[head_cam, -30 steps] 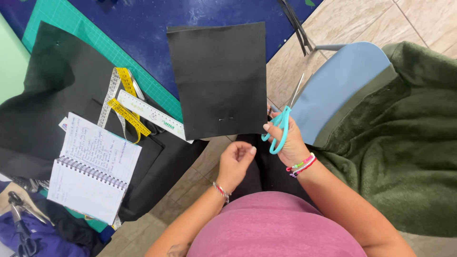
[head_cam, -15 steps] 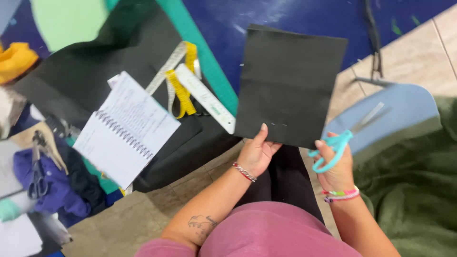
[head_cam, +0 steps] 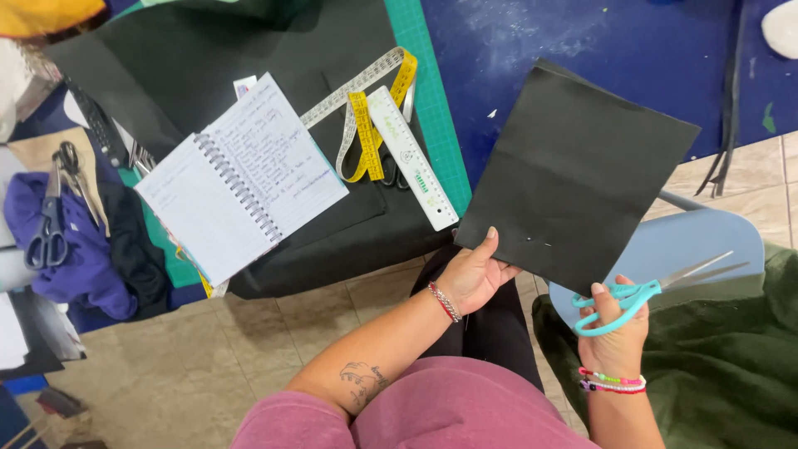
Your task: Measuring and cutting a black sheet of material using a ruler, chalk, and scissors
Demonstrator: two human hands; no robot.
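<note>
A black sheet [head_cam: 573,179] fills the right centre of the frame, its lower left corner pinched by the left hand [head_cam: 472,274]. Below right, the right hand [head_cam: 613,328] has its fingers through the handles of the teal scissors [head_cam: 640,293], whose blades lie together. Left of centre lie an open notebook [head_cam: 241,179], a ruler [head_cam: 413,158] and a tape measure [head_cam: 366,125]. At the left edge, grey scissors [head_cam: 51,208] rest on blue cloth [head_cam: 79,249], partly hidden.
</note>
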